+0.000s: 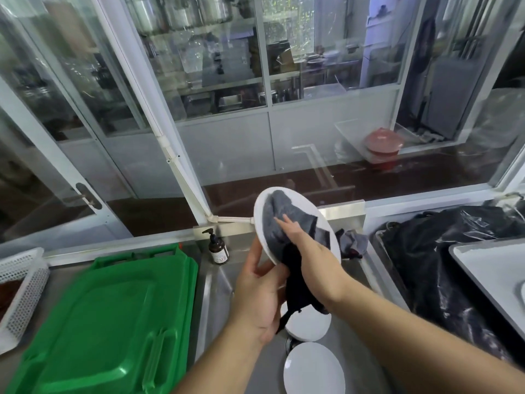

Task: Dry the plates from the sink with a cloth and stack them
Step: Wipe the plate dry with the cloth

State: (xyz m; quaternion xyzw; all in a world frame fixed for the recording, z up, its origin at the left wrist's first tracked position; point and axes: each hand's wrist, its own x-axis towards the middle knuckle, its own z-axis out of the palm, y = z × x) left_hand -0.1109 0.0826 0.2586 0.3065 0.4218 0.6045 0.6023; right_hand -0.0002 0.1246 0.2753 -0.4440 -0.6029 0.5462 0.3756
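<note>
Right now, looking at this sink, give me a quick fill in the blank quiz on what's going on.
1. The left hand holds a white ____ tilted above the sink.
2. The right hand presses a grey ____ against it.
3. The big lid left of the sink is ____.
Missing words: plate; cloth; green

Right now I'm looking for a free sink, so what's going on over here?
A person is drying dishes at this sink. The left hand grips a white plate by its lower rim, tilted up over the basin. The right hand presses a grey cloth flat against the plate's face, its dark end hanging down. Two more white plates lie in the sink below. A brown pump bottle stands at the back edge, and a green lid lies to the left.
</note>
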